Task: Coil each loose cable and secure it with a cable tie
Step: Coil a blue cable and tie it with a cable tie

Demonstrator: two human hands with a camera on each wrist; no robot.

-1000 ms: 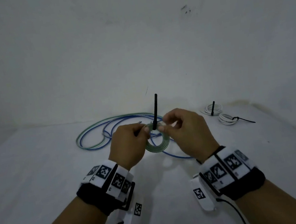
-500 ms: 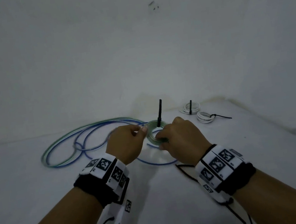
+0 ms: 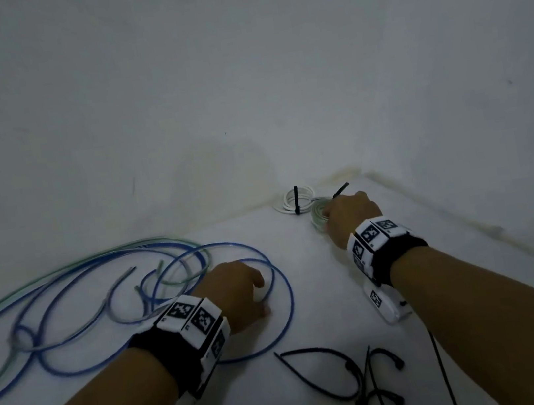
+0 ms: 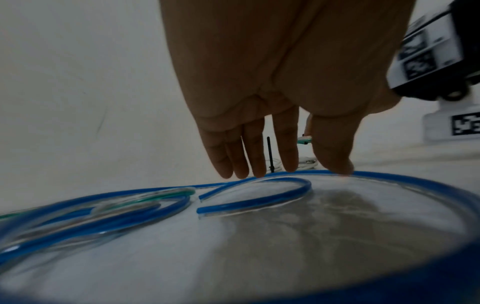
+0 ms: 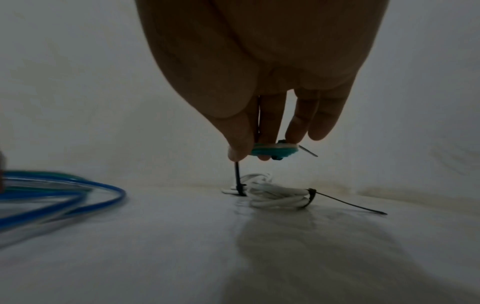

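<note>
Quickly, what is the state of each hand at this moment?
Left hand: open, fingers straight, tips reaching down to the loose blue cable.
Right hand: holding the small green coiled cable with its black cable tie, above the table.

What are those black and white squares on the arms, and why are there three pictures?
Those squares are printed markers on wristbands, which also carry small cameras. One picture comes from a camera on the person's head; the other two look along each hand from the wrists.

The right hand pinches a small green coil of cable with a black tie around it, holding it just above two white coils that are already tied. The left hand is open, fingers straight, reaching down to the loose blue cable on the white surface. Loose green cable lies tangled with it. Spare black cable ties wait near the person.
</note>
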